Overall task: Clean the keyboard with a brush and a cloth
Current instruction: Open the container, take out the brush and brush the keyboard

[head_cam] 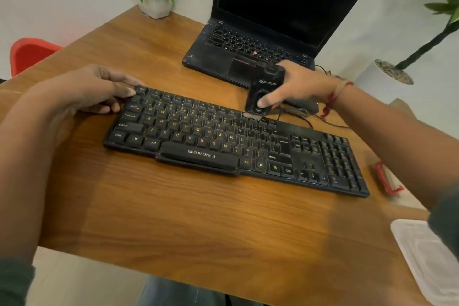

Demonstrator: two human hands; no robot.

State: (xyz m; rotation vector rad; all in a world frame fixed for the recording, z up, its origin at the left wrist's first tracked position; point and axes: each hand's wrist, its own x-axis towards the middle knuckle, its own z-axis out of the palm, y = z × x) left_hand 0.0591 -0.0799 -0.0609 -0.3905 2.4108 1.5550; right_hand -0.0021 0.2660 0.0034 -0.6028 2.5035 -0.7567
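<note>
keyboard (236, 146) lies flat mid-table (173, 206), long axis left-right, slightly skewed, right end nearer

brush (265, 89): black block body, pale bristles (252, 116) down on the far function row, right of centre

progress, my read: brushing stage, somewhere along the top row. Keys look dusty, esp. right half and numpad. Cloth wipe not started; no cloth I can identify. The red-edged thing (388, 179) just right of the keyboard might be it, cannot tell

right hand (305, 87): comes in from the right, wrapped round the brush, thumb (267, 101) pressed on its near face, other fingers hidden behind it

left hand (94, 89): clamps the far-left corner by Esc, fingers bent and close together over the far edge, thumb on the left edge near Tab

beyond: laptop (273, 20) open at far side, screen dark; white tray (427, 256) near right
</note>
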